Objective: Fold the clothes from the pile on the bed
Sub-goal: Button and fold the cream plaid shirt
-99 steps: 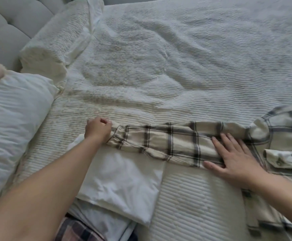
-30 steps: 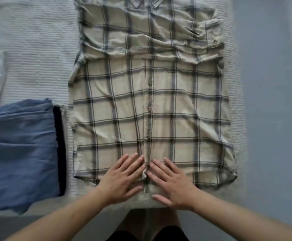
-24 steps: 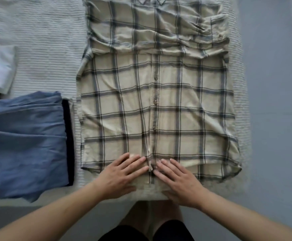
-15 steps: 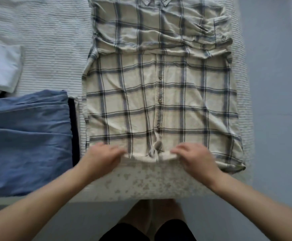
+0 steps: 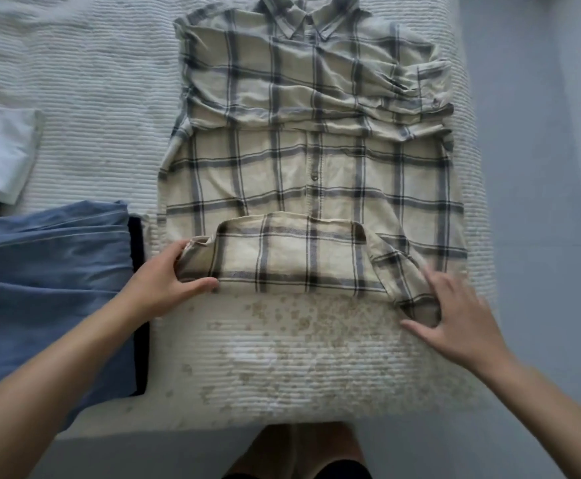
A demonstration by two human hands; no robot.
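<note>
We pinch the soft, light plaid shirt (image 5: 310, 174) on the bed (image 5: 75, 81) at its turned-up hem, between left hand (image 5: 164, 281) fingers; right hand (image 5: 455, 316) fingers spread, flat beside the corner.

One plaid shirt (image 5: 310, 160), two folded garments (image 5: 51, 278).

1 head-worn view, steeply down and close over the bed (image 5: 75, 81) edge.
</note>
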